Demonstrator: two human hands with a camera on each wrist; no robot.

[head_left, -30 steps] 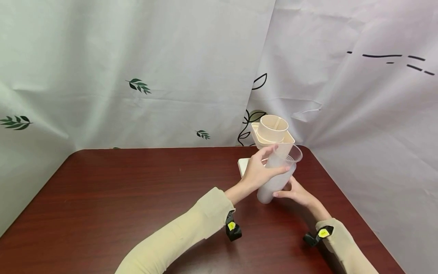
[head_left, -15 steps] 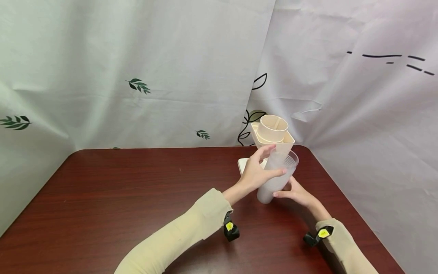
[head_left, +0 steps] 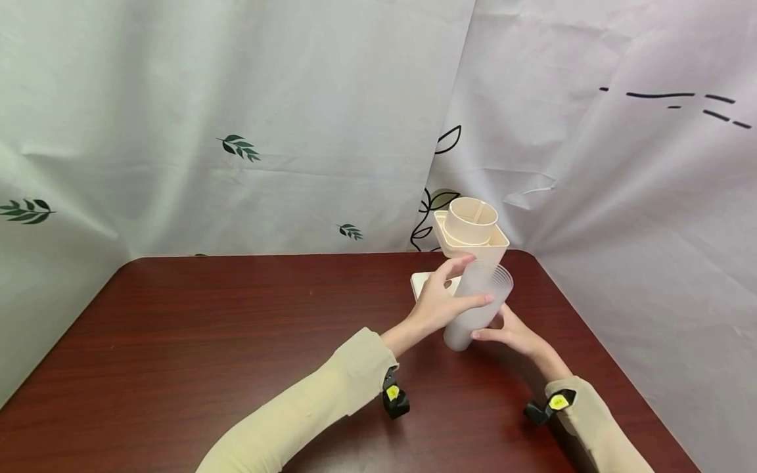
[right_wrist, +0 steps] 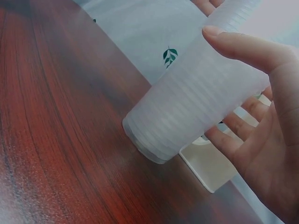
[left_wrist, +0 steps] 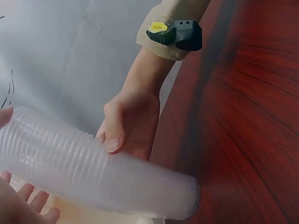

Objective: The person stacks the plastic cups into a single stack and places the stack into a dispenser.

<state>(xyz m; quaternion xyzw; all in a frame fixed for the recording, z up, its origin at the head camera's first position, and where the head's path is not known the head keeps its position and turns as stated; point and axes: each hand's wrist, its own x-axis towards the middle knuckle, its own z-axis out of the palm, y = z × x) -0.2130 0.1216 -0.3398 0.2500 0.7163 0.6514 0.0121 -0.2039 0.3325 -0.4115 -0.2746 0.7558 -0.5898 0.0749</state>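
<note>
A stack of nested translucent plastic cups (head_left: 475, 316) leans in front of a cream stand (head_left: 471, 230) at the right back of the table, rims up and to the right. Around its upper part my left hand (head_left: 439, 301) grips, thumb across the near side and fingers behind. My right hand (head_left: 513, 336) holds the stack lower down from the right, its thumb on the near side. In the left wrist view the closely spaced rims of the cup stack (left_wrist: 56, 154) show. The bottom cup (right_wrist: 156, 140) is close over the table in the right wrist view.
The cream stand has a round open tube on a square tray and a flat base (head_left: 418, 284) beside my left hand. The dark red wooden table (head_left: 207, 341) ends at a pale printed curtain (head_left: 296, 131) behind and on the right.
The top cup, which stuck out above the stack, has slid down into it. My left hand has moved slightly down and left with it; my right hand has stayed in place.
</note>
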